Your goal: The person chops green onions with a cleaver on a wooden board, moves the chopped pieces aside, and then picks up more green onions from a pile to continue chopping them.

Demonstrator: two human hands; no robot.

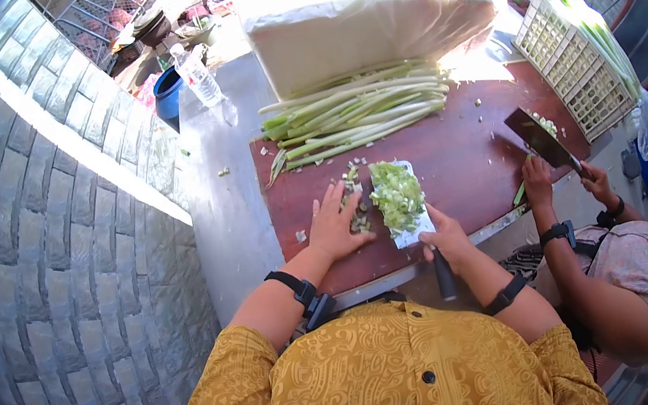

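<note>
My right hand (446,233) is closed round the dark handle of a cleaver (412,236), whose blade lies flat over the board. A heap of chopped green onion (397,195) covers most of that blade. To its left, my left hand (335,224) rests palm down with fingers spread, touching loose chopped bits (355,198) on the reddish-brown cutting board (466,149). Whole green onions (361,113) lie in a bundle across the far side of the board.
On my right a co-worker's hands (538,179) hold a second cleaver (540,139) near cut pieces. A plastic crate (576,59) of green onions stands beyond. A large white plastic-covered box (375,38) is at the back, a bottle (196,75) at left, near a brick wall (76,262).
</note>
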